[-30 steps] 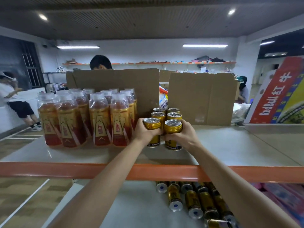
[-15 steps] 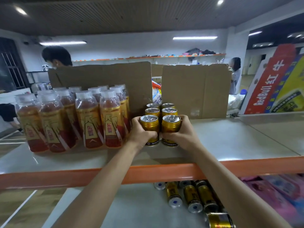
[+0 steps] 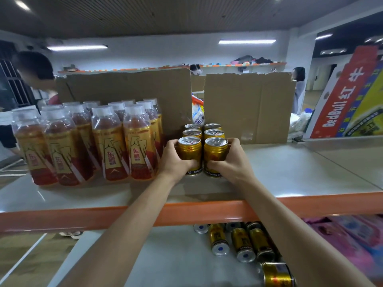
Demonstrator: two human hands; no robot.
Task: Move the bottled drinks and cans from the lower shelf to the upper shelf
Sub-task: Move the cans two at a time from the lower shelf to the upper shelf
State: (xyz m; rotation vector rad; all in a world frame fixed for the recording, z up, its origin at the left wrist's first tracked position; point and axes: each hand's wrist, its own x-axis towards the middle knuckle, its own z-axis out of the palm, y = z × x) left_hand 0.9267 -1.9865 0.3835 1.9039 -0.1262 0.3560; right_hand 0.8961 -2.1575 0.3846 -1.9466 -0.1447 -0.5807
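Note:
On the upper shelf (image 3: 290, 175) stand two gold cans side by side. My left hand (image 3: 173, 160) grips the left gold can (image 3: 189, 151) and my right hand (image 3: 230, 160) grips the right gold can (image 3: 215, 150); both cans are upright on the shelf. Behind them stand several more gold cans (image 3: 203, 131) in two rows. Left of the cans is a block of several bottled drinks (image 3: 93, 141) with red liquid and gold labels. On the lower shelf (image 3: 165, 262) several gold cans (image 3: 242, 241) lie on their sides.
Two cardboard sheets (image 3: 248, 108) stand along the back of the upper shelf. A Red Bull carton (image 3: 348, 100) leans at the right. An orange beam (image 3: 62, 218) fronts the upper shelf. Pink packages (image 3: 352, 235) lie on the lower shelf at right. People stand behind the shelf.
Both hands have pushed the two cans a little farther back toward the rows behind them. My view has shifted right and closer.

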